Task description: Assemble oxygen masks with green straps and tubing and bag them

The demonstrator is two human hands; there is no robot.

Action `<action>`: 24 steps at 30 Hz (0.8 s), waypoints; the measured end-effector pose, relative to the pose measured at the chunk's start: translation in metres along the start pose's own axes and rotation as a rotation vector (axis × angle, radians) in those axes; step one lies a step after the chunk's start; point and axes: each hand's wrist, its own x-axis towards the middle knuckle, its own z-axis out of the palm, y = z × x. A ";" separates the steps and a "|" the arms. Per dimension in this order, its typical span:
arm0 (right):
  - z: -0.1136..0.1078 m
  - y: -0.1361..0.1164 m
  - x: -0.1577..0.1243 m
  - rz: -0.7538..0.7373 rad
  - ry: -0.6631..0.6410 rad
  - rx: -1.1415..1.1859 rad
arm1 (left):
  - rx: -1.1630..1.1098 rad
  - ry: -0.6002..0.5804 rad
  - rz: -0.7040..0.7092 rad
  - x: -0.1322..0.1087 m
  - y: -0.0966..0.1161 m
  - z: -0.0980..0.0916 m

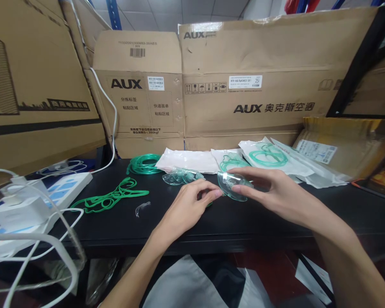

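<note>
My right hand (272,188) grips a clear greenish oxygen mask (226,188) between thumb and fingers, just above the black table. Close beside the mask's left edge, my left hand (192,201) is closed in a pinch. What lies between its fingertips is too small to make out; a bit of green shows under them. Behind my left hand rest several more clear masks (176,176). Green elastic straps (115,196) lie in a loose heap on the left, with a few small clear or metallic strips (143,208) nearby.
Coiled green tubing (144,164) sits at the back, next to white packets (189,160) and bagged green tubing (268,156). Large AUX cartons (244,90) stand behind the table (122,231). On the left is a white power strip (64,188) with plugs and cables.
</note>
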 end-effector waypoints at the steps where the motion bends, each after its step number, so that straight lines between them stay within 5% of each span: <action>1: 0.000 0.000 0.001 -0.005 0.001 0.010 | -0.007 -0.003 -0.003 0.000 0.000 0.000; 24: 0.016 0.006 0.007 -0.029 0.150 0.209 | -0.343 0.057 -0.123 0.000 0.010 0.000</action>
